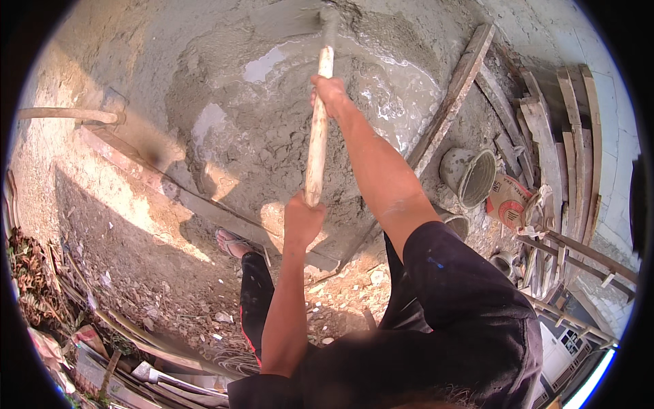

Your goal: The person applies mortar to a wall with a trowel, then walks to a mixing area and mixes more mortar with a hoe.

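Both my hands are closed round the pale wooden handle of a hoe (pixel 317 146). My left hand (pixel 303 217) grips the near butt end, low in the middle. Farther up, my right hand (pixel 328 94) wraps the handle closer to the head. The hoe's grey head is blurred at the top, so its exact shape is hard to make out. Beneath the handle spreads a wet grey bed of mortar (pixel 272 140), lumpy in the middle, with shiny puddles of water on its left and far side.
Wooden boards (pixel 238 219) edge the mortar at the near left, and a plank (pixel 455 95) at the right. Beyond it lie a mortar-crusted bucket (pixel 469 176), a paper cement bag (pixel 509 201) and stacked timber (pixel 575 136). Another wooden handle (pixel 68 114) juts in left. Rubble covers the near ground.
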{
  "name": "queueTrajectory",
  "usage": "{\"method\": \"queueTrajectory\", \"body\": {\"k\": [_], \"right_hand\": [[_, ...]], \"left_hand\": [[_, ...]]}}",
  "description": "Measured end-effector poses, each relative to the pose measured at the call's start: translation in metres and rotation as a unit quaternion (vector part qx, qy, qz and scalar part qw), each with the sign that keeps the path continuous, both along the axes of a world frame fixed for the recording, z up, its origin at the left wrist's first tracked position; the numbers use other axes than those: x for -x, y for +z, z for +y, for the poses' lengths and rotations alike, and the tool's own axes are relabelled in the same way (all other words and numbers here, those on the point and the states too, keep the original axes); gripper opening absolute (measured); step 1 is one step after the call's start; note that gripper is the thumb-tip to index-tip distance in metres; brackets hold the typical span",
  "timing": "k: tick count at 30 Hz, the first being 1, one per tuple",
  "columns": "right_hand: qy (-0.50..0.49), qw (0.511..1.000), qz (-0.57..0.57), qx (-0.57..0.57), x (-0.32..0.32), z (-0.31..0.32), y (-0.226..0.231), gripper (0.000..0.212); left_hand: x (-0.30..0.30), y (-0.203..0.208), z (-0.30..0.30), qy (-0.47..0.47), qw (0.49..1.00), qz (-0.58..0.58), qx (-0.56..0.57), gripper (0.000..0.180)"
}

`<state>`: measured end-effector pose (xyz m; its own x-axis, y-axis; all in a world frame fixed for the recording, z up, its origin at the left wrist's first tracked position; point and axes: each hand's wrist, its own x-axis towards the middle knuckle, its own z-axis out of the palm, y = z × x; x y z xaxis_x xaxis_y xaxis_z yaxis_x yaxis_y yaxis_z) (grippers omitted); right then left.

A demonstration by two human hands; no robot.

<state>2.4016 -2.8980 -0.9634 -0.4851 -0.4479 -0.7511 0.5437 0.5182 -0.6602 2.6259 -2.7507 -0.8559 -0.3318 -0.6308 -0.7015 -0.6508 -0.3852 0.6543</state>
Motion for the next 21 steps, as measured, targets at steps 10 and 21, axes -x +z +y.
{"method": "queueTrajectory", "body": {"k": [10, 21], "right_hand": [[0.144, 0.982, -0.074, -0.101, -0.073, 0.149, -0.008, 0.020], [-0.094, 0.996, -0.007, 0.001, 0.053, 0.226, 0.126, 0.010]], "left_hand": [[-0.018, 0.048, 0.162, 0.143, 0.957, -0.024, -0.251, 0.028], [0.015, 0.049, 0.202, -0.151, 0.988, 0.017, -0.033, 0.048]]}}
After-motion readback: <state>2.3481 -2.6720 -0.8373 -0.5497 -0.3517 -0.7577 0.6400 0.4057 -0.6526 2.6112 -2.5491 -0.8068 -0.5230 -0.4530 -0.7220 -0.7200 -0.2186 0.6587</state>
